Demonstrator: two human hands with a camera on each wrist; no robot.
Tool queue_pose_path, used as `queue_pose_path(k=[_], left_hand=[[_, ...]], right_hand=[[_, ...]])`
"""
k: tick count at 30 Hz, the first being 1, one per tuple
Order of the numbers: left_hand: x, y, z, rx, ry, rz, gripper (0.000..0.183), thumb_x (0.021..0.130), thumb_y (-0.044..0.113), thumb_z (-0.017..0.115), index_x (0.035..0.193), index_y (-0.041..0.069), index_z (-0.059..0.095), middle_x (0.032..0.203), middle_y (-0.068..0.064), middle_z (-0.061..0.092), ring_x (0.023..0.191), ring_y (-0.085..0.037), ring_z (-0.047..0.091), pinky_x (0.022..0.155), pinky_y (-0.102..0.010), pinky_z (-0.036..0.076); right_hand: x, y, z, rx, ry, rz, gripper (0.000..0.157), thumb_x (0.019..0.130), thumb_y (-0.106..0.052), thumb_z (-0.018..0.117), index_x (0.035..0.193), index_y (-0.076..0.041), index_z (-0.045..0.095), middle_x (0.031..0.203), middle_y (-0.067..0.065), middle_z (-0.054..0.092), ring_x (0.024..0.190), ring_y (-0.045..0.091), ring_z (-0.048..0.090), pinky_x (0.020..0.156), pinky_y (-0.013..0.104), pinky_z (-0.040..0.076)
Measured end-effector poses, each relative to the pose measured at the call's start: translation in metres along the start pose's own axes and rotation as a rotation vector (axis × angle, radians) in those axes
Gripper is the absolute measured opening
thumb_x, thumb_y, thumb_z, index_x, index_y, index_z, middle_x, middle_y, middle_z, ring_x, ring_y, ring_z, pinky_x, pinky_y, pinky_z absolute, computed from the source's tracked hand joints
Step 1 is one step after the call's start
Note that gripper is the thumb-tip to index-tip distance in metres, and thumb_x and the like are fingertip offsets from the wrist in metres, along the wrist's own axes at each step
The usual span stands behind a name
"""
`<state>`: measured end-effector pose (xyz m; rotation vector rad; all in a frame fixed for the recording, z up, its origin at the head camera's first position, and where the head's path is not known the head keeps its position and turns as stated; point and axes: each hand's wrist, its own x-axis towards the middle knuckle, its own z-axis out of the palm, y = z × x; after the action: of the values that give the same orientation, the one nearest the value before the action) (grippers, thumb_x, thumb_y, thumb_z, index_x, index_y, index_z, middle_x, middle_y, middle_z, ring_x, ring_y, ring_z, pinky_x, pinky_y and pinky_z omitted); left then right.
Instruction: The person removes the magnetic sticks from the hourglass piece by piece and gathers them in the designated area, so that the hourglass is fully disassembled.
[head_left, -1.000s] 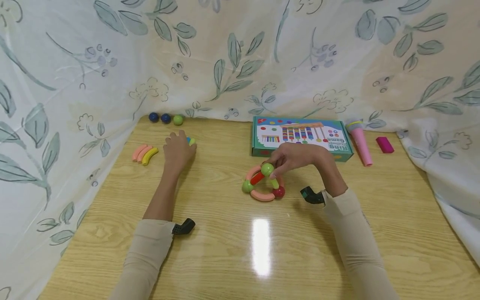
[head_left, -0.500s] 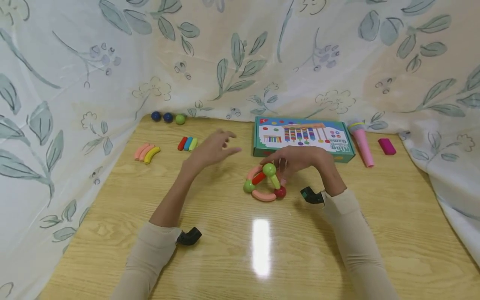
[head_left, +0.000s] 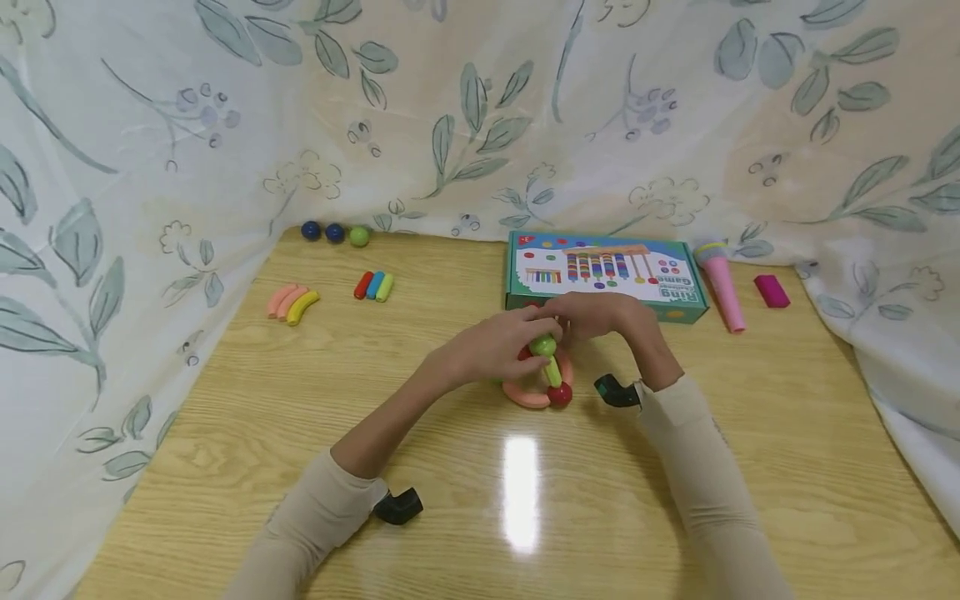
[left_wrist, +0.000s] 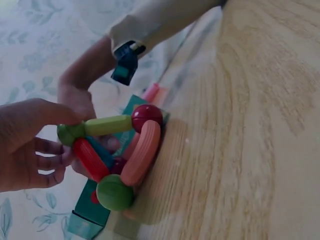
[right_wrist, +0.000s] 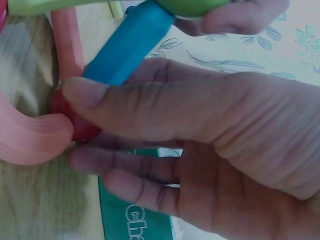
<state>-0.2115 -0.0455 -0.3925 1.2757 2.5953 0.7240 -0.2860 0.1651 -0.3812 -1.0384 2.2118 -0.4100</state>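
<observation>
A pyramid-like frame of sticks and balls stands on the wooden table (head_left: 450,500) before the box. At its top is a green ball (left_wrist: 71,134), which my left hand (head_left: 487,346) pinches between thumb and fingers. From that ball run a yellow-green stick (left_wrist: 107,125), a red stick (left_wrist: 91,157) and a blue stick (right_wrist: 127,45). Curved pink pieces (left_wrist: 142,155) form the base, joined by a dark red ball (left_wrist: 147,118) and a lower green ball (left_wrist: 115,192). My right hand (right_wrist: 200,120) holds another red ball (right_wrist: 80,117) at the blue stick's lower end, thumb overlapping both.
Behind the hands lies a Ring Game box (head_left: 600,271), with a pink toy microphone (head_left: 723,292) and a magenta block (head_left: 772,291) to its right. At left are curved pieces (head_left: 303,307), short straight sticks (head_left: 374,287) and balls (head_left: 335,233). A floral cloth (head_left: 480,108) hangs behind.
My left hand has left the short sticks at left and moved right to the frame's top green ball. The right hand has shifted from the top ball to the frame's back side.
</observation>
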Motion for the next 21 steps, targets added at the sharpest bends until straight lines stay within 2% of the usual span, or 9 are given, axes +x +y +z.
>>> queue_pose_path(k=[4, 8, 12, 15, 21], left_hand=[[0.003, 0.003, 0.006, 0.04, 0.012, 0.022, 0.033, 0.103, 0.025, 0.067, 0.131, 0.009, 0.066, 0.115, -0.007, 0.066, 0.097, -0.018, 0.058, 0.084, -0.025, 0.05], [0.004, 0.003, 0.008, 0.044, 0.054, 0.06, 0.02, 0.103, 0.015, 0.065, 0.119, 0.005, 0.069, 0.093, -0.005, 0.059, 0.086, -0.015, 0.05, 0.075, -0.02, 0.039], [0.004, 0.004, 0.007, 0.053, 0.072, 0.08, 0.011, 0.103, 0.013, 0.065, 0.11, 0.005, 0.069, 0.083, -0.003, 0.052, 0.083, -0.013, 0.046, 0.073, -0.018, 0.034], [0.003, 0.005, 0.008, 0.077, 0.083, 0.089, 0.008, 0.103, 0.012, 0.065, 0.106, 0.006, 0.068, 0.083, -0.002, 0.05, 0.083, -0.012, 0.046, 0.073, -0.018, 0.034], [0.004, 0.004, 0.008, 0.103, 0.076, 0.112, 0.011, 0.1, 0.014, 0.069, 0.107, 0.006, 0.069, 0.083, -0.006, 0.058, 0.081, -0.012, 0.047, 0.07, -0.017, 0.033]], right_hand=[[0.004, 0.004, 0.002, -0.028, 0.016, 0.0, 0.02, 0.1, -0.001, 0.063, 0.116, -0.009, 0.071, 0.111, 0.005, 0.071, 0.097, 0.018, 0.06, 0.097, 0.043, 0.055], [0.006, 0.004, 0.002, -0.025, 0.03, 0.003, 0.017, 0.1, 0.001, 0.06, 0.112, -0.007, 0.071, 0.107, 0.007, 0.073, 0.092, 0.017, 0.059, 0.094, 0.043, 0.056], [0.008, 0.005, 0.001, -0.03, 0.045, -0.04, 0.017, 0.101, 0.001, 0.059, 0.108, -0.007, 0.073, 0.102, 0.006, 0.072, 0.089, 0.015, 0.058, 0.09, 0.038, 0.056], [0.01, 0.005, 0.001, -0.029, 0.051, -0.065, 0.015, 0.101, -0.001, 0.061, 0.097, -0.009, 0.074, 0.091, 0.002, 0.066, 0.083, 0.013, 0.053, 0.082, 0.031, 0.051], [0.014, 0.008, 0.002, 0.009, 0.049, -0.106, 0.027, 0.099, -0.002, 0.065, 0.077, -0.011, 0.076, 0.079, -0.005, 0.051, 0.075, 0.011, 0.044, 0.072, 0.022, 0.041]])
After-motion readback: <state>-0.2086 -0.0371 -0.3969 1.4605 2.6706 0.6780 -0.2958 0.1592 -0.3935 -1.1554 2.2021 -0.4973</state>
